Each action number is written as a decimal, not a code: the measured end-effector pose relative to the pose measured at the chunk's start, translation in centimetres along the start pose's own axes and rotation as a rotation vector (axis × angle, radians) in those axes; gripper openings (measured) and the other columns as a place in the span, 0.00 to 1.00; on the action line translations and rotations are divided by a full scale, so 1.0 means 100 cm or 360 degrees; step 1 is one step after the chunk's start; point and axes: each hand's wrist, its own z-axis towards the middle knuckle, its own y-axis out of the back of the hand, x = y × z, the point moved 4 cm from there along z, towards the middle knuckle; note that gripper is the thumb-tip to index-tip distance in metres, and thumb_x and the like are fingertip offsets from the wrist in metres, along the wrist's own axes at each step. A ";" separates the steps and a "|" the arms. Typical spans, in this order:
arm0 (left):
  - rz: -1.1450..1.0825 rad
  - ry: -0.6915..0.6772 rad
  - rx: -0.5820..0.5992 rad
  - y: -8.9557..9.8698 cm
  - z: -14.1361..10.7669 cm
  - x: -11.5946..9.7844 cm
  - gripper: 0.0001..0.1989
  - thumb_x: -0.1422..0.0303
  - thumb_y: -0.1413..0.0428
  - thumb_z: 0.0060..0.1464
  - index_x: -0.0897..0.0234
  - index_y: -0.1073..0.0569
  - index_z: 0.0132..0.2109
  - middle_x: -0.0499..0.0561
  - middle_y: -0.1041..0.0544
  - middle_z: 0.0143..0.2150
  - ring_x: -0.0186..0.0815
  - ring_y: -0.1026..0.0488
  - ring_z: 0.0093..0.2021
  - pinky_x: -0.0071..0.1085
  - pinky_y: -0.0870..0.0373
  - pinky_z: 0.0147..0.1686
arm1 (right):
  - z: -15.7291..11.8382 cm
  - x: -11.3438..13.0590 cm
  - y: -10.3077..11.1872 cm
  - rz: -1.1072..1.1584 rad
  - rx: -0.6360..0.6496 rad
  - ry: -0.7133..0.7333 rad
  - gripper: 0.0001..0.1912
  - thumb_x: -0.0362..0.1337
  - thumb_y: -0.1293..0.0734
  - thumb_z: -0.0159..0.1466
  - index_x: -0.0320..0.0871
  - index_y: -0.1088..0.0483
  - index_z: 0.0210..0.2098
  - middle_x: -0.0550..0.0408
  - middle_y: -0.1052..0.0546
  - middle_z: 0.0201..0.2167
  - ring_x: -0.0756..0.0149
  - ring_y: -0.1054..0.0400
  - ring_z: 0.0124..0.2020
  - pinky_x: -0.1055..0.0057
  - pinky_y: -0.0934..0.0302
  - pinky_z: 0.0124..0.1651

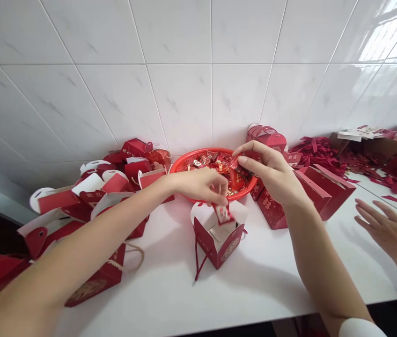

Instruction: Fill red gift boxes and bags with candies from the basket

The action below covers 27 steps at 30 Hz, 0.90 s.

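Through the head view, my left hand (207, 184) pinches a blurred red-and-white packet (224, 214) over the mouth of the open red box (216, 248) on the table (170, 292). At the box's twelve o'clock sits the red basket (180, 163) of wrapped sweets (236, 179), partly hidden behind both hands. My right hand (268, 169), at one o'clock, has its fingers closed on a red striped wrapper (234, 164). At ten o'clock, my left forearm (121, 222) covers part of the clustered boxes (117, 182); at three, another person's hand (390, 229) shows, its forearm cut off
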 end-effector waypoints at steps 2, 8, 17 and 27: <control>0.0215 0.0078 -0.0059 -0.010 -0.018 0.003 0.10 0.57 0.39 0.51 0.57 0.20 0.34 0.50 0.20 0.35 0.39 0.25 0.32 0.31 0.37 0.31 | -0.003 0.004 -0.006 -0.0181 0.0089 0.0063 0.02 0.34 0.30 0.64 0.44 0.24 0.36 0.61 0.27 0.27 0.72 0.38 0.26 0.76 0.45 0.28; 0.0654 0.0412 -0.0336 -0.041 -0.079 0.021 0.20 0.49 0.49 0.59 0.51 0.19 0.49 0.53 0.20 0.44 0.46 0.23 0.40 0.33 0.35 0.36 | -0.009 -0.001 -0.027 -0.0573 0.0480 0.0083 0.06 0.32 0.37 0.67 0.45 0.30 0.35 0.61 0.31 0.26 0.71 0.41 0.25 0.74 0.47 0.28; 0.0377 0.0526 -0.0323 -0.076 -0.105 0.046 0.29 0.49 0.51 0.61 0.56 0.30 0.63 0.54 0.24 0.59 0.46 0.24 0.49 0.35 0.31 0.47 | -0.024 -0.023 -0.053 -0.1160 0.1048 -0.0061 0.10 0.30 0.42 0.68 0.46 0.40 0.30 0.62 0.35 0.22 0.70 0.44 0.22 0.70 0.55 0.27; 0.0186 0.0335 -0.0494 -0.084 -0.098 0.043 0.25 0.55 0.50 0.61 0.62 0.26 0.59 0.54 0.21 0.53 0.43 0.24 0.44 0.35 0.28 0.46 | -0.025 -0.022 -0.059 -0.1280 0.1080 -0.0072 0.12 0.34 0.45 0.73 0.44 0.34 0.35 0.59 0.31 0.25 0.70 0.42 0.24 0.71 0.52 0.30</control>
